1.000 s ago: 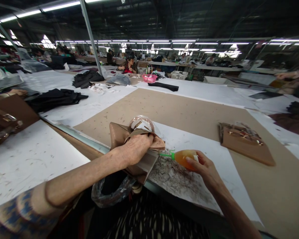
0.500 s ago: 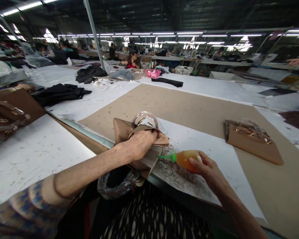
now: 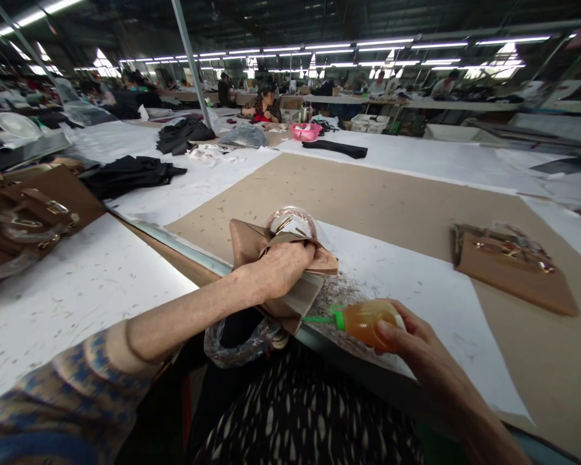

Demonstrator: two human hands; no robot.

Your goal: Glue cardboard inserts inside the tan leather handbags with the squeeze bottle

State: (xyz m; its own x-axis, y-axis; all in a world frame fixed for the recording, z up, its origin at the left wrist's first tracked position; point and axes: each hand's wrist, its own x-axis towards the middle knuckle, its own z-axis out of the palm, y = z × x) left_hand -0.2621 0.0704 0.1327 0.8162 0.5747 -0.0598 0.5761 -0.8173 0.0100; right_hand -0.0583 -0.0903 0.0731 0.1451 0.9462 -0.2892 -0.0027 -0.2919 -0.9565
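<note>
Left grip [image 3: 283, 268] clutches bag [image 3: 246, 244]; right grip [image 3: 409, 336] clasps bottle [image 3: 368, 323], nozzle [image 3: 319, 319] near bag's edge; brown paper [image 3: 368, 190] stretches beyond.

bottle [image 3: 363, 321]: amber | cap [image 3: 339, 320]: green | bag [image 3: 246, 245]: tan | basin [image 3: 306, 134]: pink

A worktable [image 3: 401, 148] carries a brown sheet [image 3: 368, 184] ahead of the left-hand fingers [image 3: 310, 250] and, bordering it, a white sheet [image 3: 416, 274] that reaches past the right-hand fingers [image 3: 392, 334]. Dark shreds [image 3: 341, 289] litter the white sheet between both hands' fingers. Well right of the right-hand fingers, a brown handbag [image 3: 520, 278] lies on the brown sheet. Far beyond the left-hand fingers rest a black strip [image 3: 336, 149] and a pink basket [image 3: 306, 134]; farther left of those fingers, black cloth [image 3: 132, 175] lies heaped.
</note>
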